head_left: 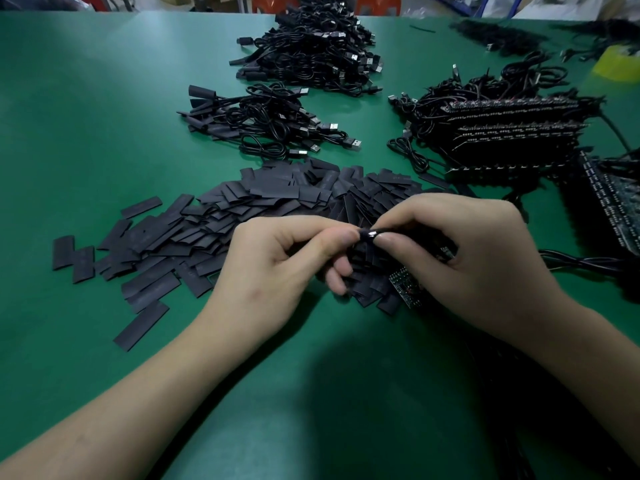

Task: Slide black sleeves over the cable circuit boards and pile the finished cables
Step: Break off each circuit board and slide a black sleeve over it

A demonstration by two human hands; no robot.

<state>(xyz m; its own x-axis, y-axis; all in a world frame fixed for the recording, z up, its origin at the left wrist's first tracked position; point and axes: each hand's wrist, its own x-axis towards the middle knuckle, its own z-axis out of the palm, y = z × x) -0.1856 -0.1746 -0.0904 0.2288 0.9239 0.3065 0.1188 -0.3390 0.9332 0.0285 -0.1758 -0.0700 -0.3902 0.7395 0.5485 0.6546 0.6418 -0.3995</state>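
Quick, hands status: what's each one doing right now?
Left hand: pinching the black sleeve.
Right hand: pinching the same sleeve's other end.

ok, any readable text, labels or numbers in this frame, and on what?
No text is legible.
loose sleeves: faint grey print, too blurred to read.
stacked circuit boards: white markings, too small to read.
USB plugs: pale mark, no letters readable.
held sleeve: no print visible.

No lettering is showing clearly enough to read. Faint grey marks are running along some black sleeves (pixel 149 292), but they are blurring past legibility.
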